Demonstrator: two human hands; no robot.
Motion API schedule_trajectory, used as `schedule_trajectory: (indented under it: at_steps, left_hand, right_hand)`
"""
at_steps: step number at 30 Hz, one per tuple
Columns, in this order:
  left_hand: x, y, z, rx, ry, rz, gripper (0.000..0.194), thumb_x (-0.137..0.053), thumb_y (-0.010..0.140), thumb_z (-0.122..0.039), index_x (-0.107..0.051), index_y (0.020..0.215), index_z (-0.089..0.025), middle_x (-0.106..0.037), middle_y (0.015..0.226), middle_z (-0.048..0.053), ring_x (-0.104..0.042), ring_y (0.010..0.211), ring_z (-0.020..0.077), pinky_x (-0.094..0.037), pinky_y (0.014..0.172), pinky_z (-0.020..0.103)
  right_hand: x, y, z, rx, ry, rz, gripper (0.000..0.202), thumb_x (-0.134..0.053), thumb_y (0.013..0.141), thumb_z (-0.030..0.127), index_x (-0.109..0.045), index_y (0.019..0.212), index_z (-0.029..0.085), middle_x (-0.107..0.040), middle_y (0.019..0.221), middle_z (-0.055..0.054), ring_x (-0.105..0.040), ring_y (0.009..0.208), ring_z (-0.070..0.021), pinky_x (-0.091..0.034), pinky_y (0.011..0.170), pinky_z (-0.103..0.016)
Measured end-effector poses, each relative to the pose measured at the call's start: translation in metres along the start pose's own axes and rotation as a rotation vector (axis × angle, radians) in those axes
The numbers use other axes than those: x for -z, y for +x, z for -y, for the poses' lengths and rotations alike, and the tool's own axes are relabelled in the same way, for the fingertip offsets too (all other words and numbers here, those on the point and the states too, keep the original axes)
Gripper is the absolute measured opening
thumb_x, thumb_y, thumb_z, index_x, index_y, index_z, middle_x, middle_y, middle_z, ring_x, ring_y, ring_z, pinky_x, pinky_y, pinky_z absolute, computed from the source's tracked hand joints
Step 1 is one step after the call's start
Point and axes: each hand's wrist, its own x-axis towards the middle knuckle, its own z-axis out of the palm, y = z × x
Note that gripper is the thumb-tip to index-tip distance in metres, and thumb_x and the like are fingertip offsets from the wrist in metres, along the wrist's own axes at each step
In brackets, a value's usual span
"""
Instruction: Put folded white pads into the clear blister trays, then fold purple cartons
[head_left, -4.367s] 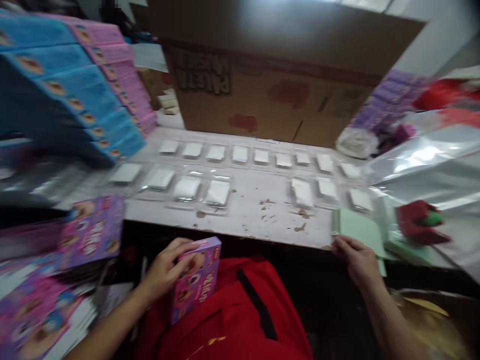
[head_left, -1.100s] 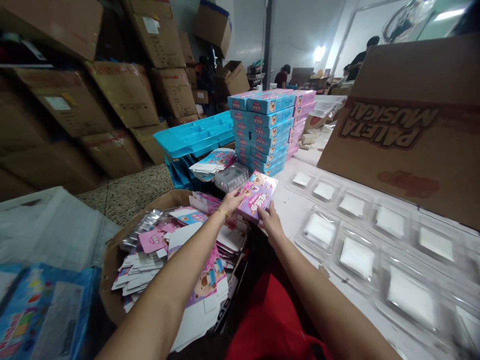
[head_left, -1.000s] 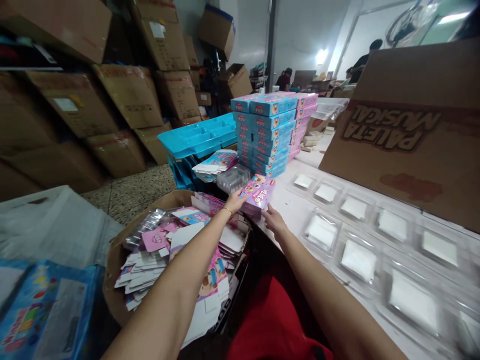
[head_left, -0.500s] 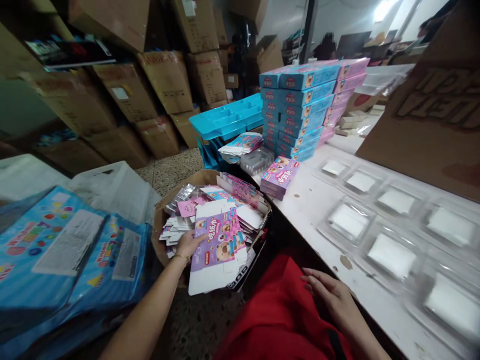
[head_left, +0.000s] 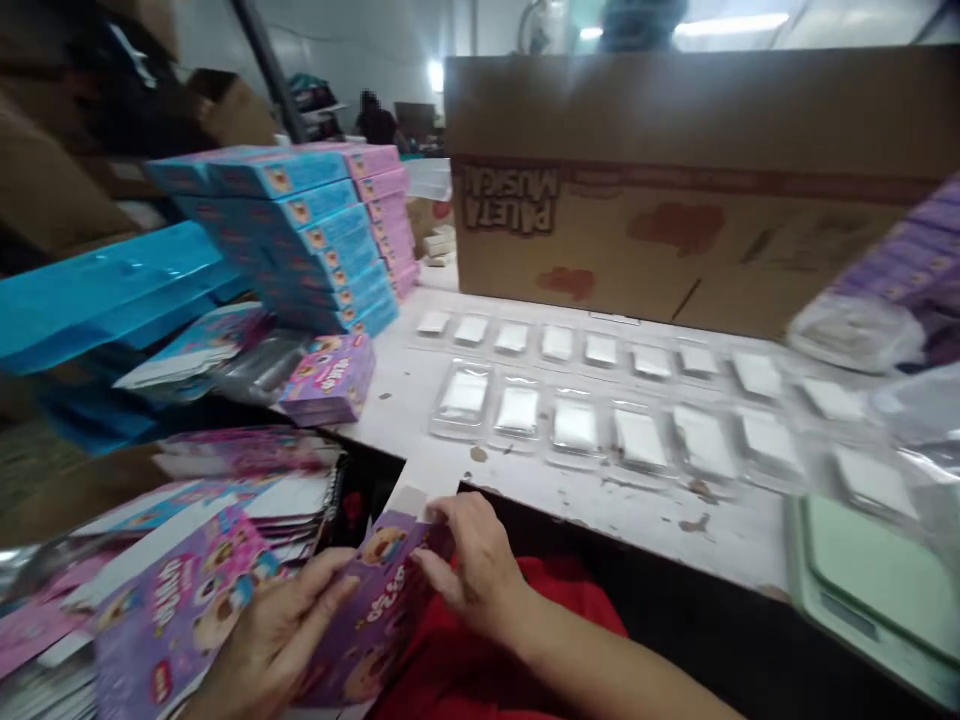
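A purple printed cardboard box with cartoon animals is between my two hands, tilted over my lap, with a white flap at its far end. My left hand grips its left side, thumb on top. On the opposite edge, near the flap, my right hand closes its fingers on the box. Left of my left hand, flat purple cartons lie in the carton of packaging. An assembled purple box sits at the table's corner beside clear plastic trays.
Two rows of clear trays with white packs line the white table. A green scale stands at right. Stacked blue and pink boxes rise at left. A large brown carton blocks the back; a blue plastic tray is far left.
The view has swung right. My left hand has come from the flat cartons to my lap with a purple box. My right hand has moved onto that box.
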Motion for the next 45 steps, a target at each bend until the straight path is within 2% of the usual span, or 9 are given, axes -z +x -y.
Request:
schedule_trajectory:
  at_steps: [3, 7, 12, 17, 20, 24, 34, 38, 45]
  left_hand:
    - [-0.029, 0.024, -0.015, -0.059, -0.023, 0.216, 0.026, -0.045, 0.083, -0.032, -0.056, 0.105, -0.024, -0.069, 0.085, -0.002, -0.064, 0.072, 0.0140, -0.049, 0.061, 0.015]
    - [-0.060, 0.038, -0.012, -0.219, 0.059, 0.205, 0.031, -0.047, 0.082, -0.031, -0.051, 0.112, -0.026, -0.067, 0.100, 0.000, -0.063, 0.085, 0.0156, -0.049, 0.073, 0.018]
    - [-0.090, 0.025, -0.018, -0.355, 0.088, 0.299, 0.075, -0.059, 0.073, -0.034, -0.021, 0.136, -0.024, -0.044, 0.133, 0.009, -0.045, 0.117, 0.0243, -0.040, 0.096, 0.035]
    - [-0.077, 0.030, -0.031, -0.136, -0.217, 0.407, 0.040, -0.045, 0.082, -0.025, -0.045, 0.122, -0.022, -0.056, 0.121, 0.007, -0.052, 0.110, 0.0220, -0.040, 0.095, 0.032]
    - [-0.065, 0.034, -0.027, 0.238, -0.488, 0.210, 0.034, -0.049, 0.080, -0.036, -0.056, 0.107, -0.017, -0.067, 0.096, 0.008, -0.062, 0.088, 0.0230, -0.049, 0.079, 0.032]
    - [-0.069, 0.026, -0.017, 0.581, -0.902, 0.137, 0.043, -0.053, 0.075, -0.045, -0.056, 0.105, -0.014, -0.069, 0.082, 0.007, -0.065, 0.071, 0.0216, -0.051, 0.065, 0.033]
    - [-0.091, 0.015, 0.002, 0.537, -1.014, 0.068, 0.042, -0.053, 0.076, -0.044, -0.057, 0.107, -0.015, -0.069, 0.090, 0.008, -0.064, 0.080, 0.0224, -0.049, 0.073, 0.034]
    - [-0.084, 0.034, -0.006, 0.517, -1.198, 0.069, 0.051, -0.037, 0.082, -0.051, -0.051, 0.117, -0.017, -0.067, 0.101, 0.011, -0.064, 0.084, 0.0216, -0.049, 0.075, 0.035]
    - [-0.071, 0.060, -0.004, 0.232, -0.724, 0.144, 0.045, -0.055, 0.076, -0.027, -0.051, 0.119, -0.015, -0.064, 0.107, 0.010, -0.060, 0.094, 0.0218, -0.045, 0.085, 0.036]
  right_hand:
    - [0.006, -0.016, -0.027, -0.172, 0.111, 0.009, 0.015, -0.058, 0.075, 0.028, -0.054, 0.085, 0.018, -0.057, 0.081, -0.002, -0.050, 0.075, -0.0146, -0.042, 0.069, -0.027]
    - [0.011, -0.034, -0.055, -0.318, 0.421, 0.094, 0.013, -0.052, 0.080, 0.026, -0.059, 0.074, 0.018, -0.057, 0.067, 0.003, -0.050, 0.061, -0.0092, -0.040, 0.057, -0.019]
    - [0.013, -0.039, -0.053, -0.234, 0.586, 0.093, 0.017, -0.050, 0.082, 0.025, -0.065, 0.076, 0.018, -0.063, 0.070, 0.001, -0.057, 0.065, -0.0106, -0.044, 0.061, -0.019]
    - [0.018, -0.051, -0.047, 0.100, 0.182, -0.122, 0.038, -0.055, 0.080, 0.028, -0.052, 0.118, 0.025, -0.056, 0.114, -0.007, -0.050, 0.106, -0.0211, -0.039, 0.091, -0.036]
    - [0.009, -0.053, -0.061, -0.069, 0.083, -0.260, 0.077, -0.068, 0.067, 0.039, -0.032, 0.132, 0.021, -0.041, 0.130, -0.013, -0.036, 0.120, -0.0289, -0.031, 0.098, -0.046]
    - [-0.017, -0.036, -0.083, -0.298, 0.423, 0.011, 0.058, -0.070, 0.062, 0.042, -0.051, 0.113, 0.020, -0.060, 0.103, -0.006, -0.055, 0.093, -0.0216, -0.045, 0.080, -0.034]
    - [0.000, 0.054, -0.079, -0.622, 0.864, 0.113, 0.032, -0.063, 0.066, 0.045, -0.056, 0.062, 0.014, -0.047, 0.050, 0.005, -0.038, 0.045, -0.0071, -0.032, 0.047, -0.021]
    - [-0.002, 0.050, -0.073, -0.515, 1.023, 0.231, 0.033, -0.069, 0.061, 0.036, -0.062, 0.084, 0.014, -0.062, 0.071, -0.001, -0.054, 0.064, -0.0135, -0.042, 0.064, -0.027]
    - [-0.006, 0.032, -0.081, -0.342, 0.742, 0.258, 0.024, -0.063, 0.069, 0.039, -0.067, 0.077, 0.017, -0.064, 0.079, -0.002, -0.056, 0.075, -0.0159, -0.043, 0.072, -0.029]
